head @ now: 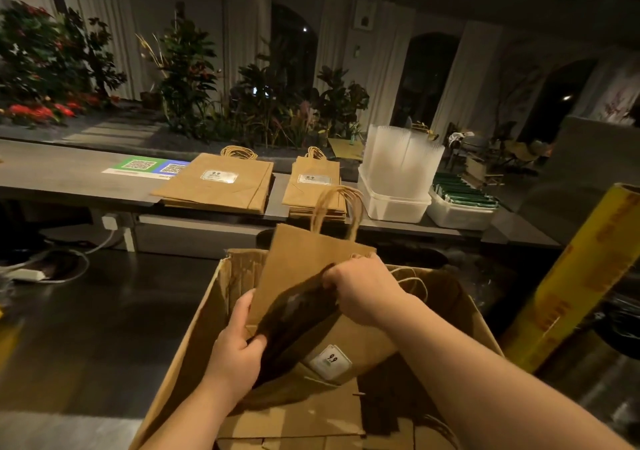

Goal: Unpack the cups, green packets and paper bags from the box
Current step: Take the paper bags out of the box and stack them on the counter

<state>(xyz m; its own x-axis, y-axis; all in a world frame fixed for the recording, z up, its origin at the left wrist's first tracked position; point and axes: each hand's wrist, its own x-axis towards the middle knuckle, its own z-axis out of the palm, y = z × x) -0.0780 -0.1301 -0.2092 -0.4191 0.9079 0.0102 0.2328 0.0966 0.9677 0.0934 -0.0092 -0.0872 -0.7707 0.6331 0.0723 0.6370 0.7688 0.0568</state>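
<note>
An open cardboard box (194, 328) fills the lower middle and holds flat brown paper bags (349, 342), one with a white label. Both hands hold a bunch of paper bags (304, 259) lifted partly out of the box, twine handles up. My left hand (239, 349) grips its lower left edge and my right hand (360, 287) grips its upper right edge. On the counter behind lie two stacks of paper bags (221, 183) (313, 186), a white tub of clear cups (401, 162) and a white tub of green packets (462, 193).
The grey counter (69, 172) carries a green and blue QR-code sheet (149, 166). A long yellow roll (581, 280) leans at the right of the box. A power strip and cables (38, 273) lie on the dark floor at left. Plants stand behind the counter.
</note>
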